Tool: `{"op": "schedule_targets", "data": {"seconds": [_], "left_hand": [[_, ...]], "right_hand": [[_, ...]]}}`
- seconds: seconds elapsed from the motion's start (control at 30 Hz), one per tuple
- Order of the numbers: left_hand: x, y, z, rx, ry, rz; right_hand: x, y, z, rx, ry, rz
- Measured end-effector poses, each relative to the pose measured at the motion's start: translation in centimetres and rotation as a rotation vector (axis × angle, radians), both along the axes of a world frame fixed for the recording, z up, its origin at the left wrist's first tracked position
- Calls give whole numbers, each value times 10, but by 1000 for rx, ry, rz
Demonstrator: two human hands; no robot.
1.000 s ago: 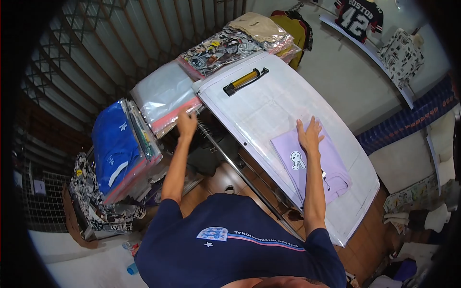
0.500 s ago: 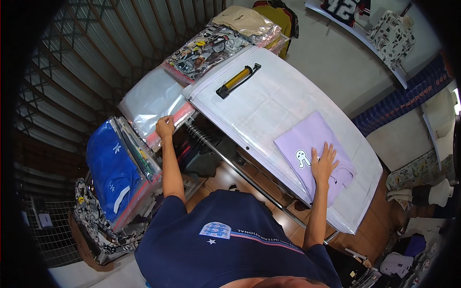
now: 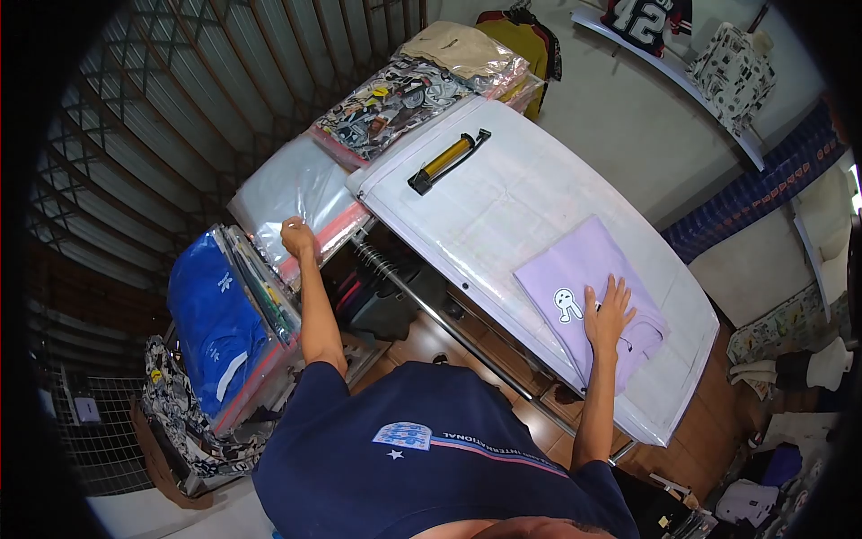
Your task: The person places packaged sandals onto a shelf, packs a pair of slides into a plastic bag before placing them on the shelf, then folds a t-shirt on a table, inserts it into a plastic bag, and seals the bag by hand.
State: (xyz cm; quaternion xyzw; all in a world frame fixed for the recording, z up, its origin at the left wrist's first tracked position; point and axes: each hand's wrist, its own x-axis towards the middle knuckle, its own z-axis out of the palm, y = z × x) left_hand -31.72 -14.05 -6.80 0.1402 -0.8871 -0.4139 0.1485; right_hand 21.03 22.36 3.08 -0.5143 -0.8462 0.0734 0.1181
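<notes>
On the white table (image 3: 503,198) lies a folded lilac shirt (image 3: 575,260) with a small white cartoon print. My right hand (image 3: 609,314) rests flat on it with the fingers spread, beside the print. My left hand (image 3: 298,237) is closed at the near edge of a stack of clear plastic bags (image 3: 292,184) with a red strip; its fingers appear to pinch the top bag, though the fingertips are hard to make out.
A black and yellow pump (image 3: 447,163) lies at the table's far end. Bagged patterned clothes (image 3: 386,108) and bagged blue clothes (image 3: 215,310) are stacked at the left. A metal rail (image 3: 449,322) with hangers runs below the table's near edge.
My left hand has moved left from the corner by the table onto the plastic bags and closed. My right hand has shifted down the lilac shirt toward its collar. The camera view has shifted.
</notes>
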Motion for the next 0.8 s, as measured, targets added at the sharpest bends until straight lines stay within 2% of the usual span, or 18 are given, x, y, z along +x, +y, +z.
{"op": "schedule_targets", "data": {"seconds": [0.1,0.27,0.37,0.43,0.67,0.8], "left_hand": [[-18,-11,4,84,195,-53],[-36,-18,42,199,280,-212],[-25,-11,94,118,377,-267],[-22,-4,120,235,414,-373],[28,48,202,181,473,-504],[68,105,224,181,474,-750]], "right_hand": [[3,0,1,-3,-2,11],[11,0,6,-13,-6,38],[23,3,7,-10,-8,56],[33,6,7,-6,-8,62],[76,16,6,-9,28,75],[104,19,3,7,69,85]]}}
